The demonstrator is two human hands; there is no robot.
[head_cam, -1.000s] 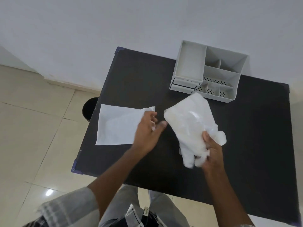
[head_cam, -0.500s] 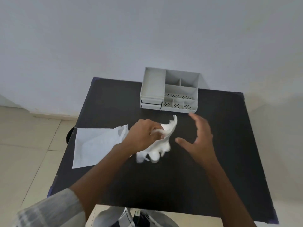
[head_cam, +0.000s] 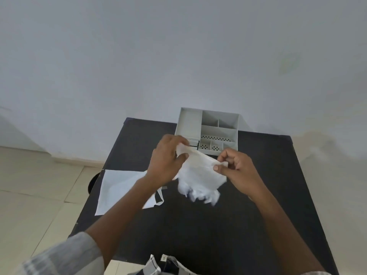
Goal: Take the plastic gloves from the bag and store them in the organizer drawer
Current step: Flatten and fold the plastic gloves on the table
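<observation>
A bunch of thin white plastic gloves point(head_cam: 200, 175) hangs above the black table point(head_cam: 198, 231), stretched between both hands, its finger ends dangling down. My left hand point(head_cam: 166, 159) pinches the upper left corner of the gloves. At the right edge my right hand point(head_cam: 236, 165) grips them between thumb and fingers. The flat white bag point(head_cam: 121, 187) lies on the table's left side, partly under my left forearm. The grey organizer point(head_cam: 210, 130) stands at the table's far edge, just behind my hands; its small drawers at the front left are mostly hidden by my left hand.
The organizer sits against a pale wall. Tiled floor lies to the left of the table, with a dark round object point(head_cam: 92, 182) beside the table's left edge. My checked clothing shows at the bottom of the view.
My right hand, open beside the gloves half a second ago, has closed on them. Both hands have lifted the gloves and spread them toward the organizer.
</observation>
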